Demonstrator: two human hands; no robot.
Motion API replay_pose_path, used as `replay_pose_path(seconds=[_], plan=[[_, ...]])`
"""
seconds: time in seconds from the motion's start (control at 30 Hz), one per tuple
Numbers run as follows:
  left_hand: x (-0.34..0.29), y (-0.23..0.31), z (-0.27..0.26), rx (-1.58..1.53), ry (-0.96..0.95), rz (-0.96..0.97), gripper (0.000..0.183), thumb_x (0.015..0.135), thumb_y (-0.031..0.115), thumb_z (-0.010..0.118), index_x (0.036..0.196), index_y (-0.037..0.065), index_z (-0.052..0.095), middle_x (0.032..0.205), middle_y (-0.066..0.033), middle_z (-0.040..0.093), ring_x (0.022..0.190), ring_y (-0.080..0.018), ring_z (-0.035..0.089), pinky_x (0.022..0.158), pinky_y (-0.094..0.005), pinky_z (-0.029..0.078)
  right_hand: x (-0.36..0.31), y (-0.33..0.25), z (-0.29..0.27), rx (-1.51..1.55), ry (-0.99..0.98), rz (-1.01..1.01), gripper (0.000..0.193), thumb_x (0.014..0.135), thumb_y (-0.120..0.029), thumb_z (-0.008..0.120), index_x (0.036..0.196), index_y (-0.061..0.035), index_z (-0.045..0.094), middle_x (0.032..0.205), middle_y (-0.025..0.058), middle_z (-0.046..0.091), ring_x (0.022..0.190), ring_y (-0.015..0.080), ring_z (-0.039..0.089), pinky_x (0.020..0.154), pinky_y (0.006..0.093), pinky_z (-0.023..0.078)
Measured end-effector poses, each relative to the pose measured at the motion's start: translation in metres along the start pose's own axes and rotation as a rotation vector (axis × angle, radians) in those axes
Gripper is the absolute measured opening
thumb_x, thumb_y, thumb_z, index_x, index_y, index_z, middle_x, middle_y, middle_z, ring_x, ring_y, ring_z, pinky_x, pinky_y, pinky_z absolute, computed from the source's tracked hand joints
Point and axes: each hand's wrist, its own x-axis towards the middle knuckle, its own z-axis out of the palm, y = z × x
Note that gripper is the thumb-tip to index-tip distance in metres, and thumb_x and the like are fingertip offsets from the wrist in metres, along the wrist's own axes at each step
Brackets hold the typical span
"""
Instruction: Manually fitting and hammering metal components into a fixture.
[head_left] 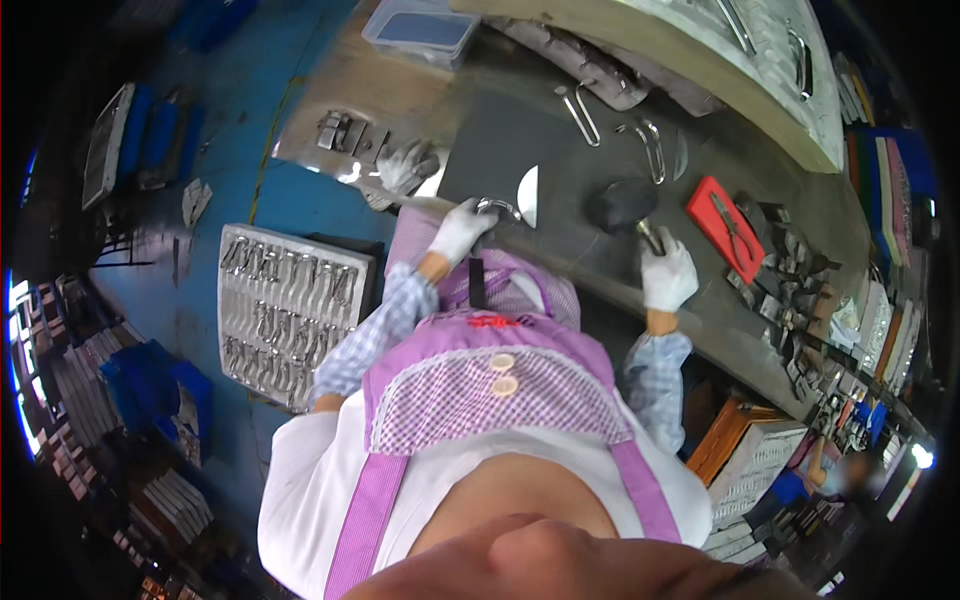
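Clamping a shiny curved piece (510, 207) in the left grip (460, 232), jutting rightward from it over the worktop (570, 243); clamping a black-headed mallet (620, 206) in the right grip (668, 272), left of pliers (738, 236).

Far left on the workbench (350, 85), a clear plastic box (415, 28); nearer, a crumpled grey glove (405, 168). At right, red-handled pliers (735, 230) on a red tray (703, 208). Off left, blue floor (230, 130) with a yellow line (272, 150).
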Motion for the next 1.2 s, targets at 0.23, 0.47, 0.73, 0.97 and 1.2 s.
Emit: replay_pose_path(seconds=[0.23,0.47,0.73,0.97,1.2], plan=[[-0.018,0.023,0.003,0.027,-0.058,0.18,0.029,0.096,0.03,0.065,0.104,0.002,0.063,0.075,0.0007,0.059,0.066,-0.0071,0.055,0.062,-0.0224,0.044,-0.012,-0.145,0.091,0.186,0.092,-0.291,0.06,0.075,-0.029,0.076,0.128,-0.0106,0.055,0.095,0.0118,0.061,0.074,0.0318,0.062,0.068,0.0436,0.049],[-0.01,-0.001,0.006,-0.312,0.12,0.425,0.036,0.101,0.021,0.045,0.102,-0.006,0.068,0.08,-0.0075,0.068,0.069,-0.012,0.062,0.063,-0.026,0.049,-0.009,-0.137,0.078,0.626,-0.605,0.115,0.049,0.083,-0.023,0.069,0.13,-0.0146,0.059,0.101,0.0181,0.071,0.095,0.0354,0.068,0.082,0.0426,0.054],[-0.021,0.001,0.01,0.078,0.292,0.696,0.032,0.094,0.023,0.053,0.088,-0.004,0.07,0.068,-0.002,0.061,0.062,-0.008,0.056,0.057,-0.0233,0.042,-0.023,-0.183,-0.012,1.048,-0.66,0.104,0.05,0.083,-0.01,0.065,0.132,-0.0079,0.057,0.069,0.0086,0.063,0.059,0.0173,0.063,0.062,0.0332,0.052],[-0.026,-0.007,0.001,-0.197,0.258,0.526,0.024,0.092,0.014,0.055,0.096,-0.005,0.07,0.078,-0.0091,0.068,0.067,-0.0142,0.062,0.063,-0.0284,0.05,-0.017,-0.181,-0.026,1.609,-0.708,0.37,0.052,0.082,-0.007,0.064,0.133,-0.0101,0.057,0.063,0.0069,0.06,0.055,0.0134,0.061,0.057,0.0303,0.05],[-0.029,-0.011,0.006,0.0,0.33,0.625,0.018,0.088,0.007,0.06,0.1,-0.001,0.071,0.076,-0.0066,0.067,0.065,-0.0144,0.062,0.059,-0.0277,0.048,-0.018,-0.188,-0.025,1.313,-0.748,0.181,0.053,0.083,-0.001,0.061,0.135,-0.008,0.057,0.065,-0.0005,0.057,0.058,0.0038,0.051,0.057,0.023,0.046]])
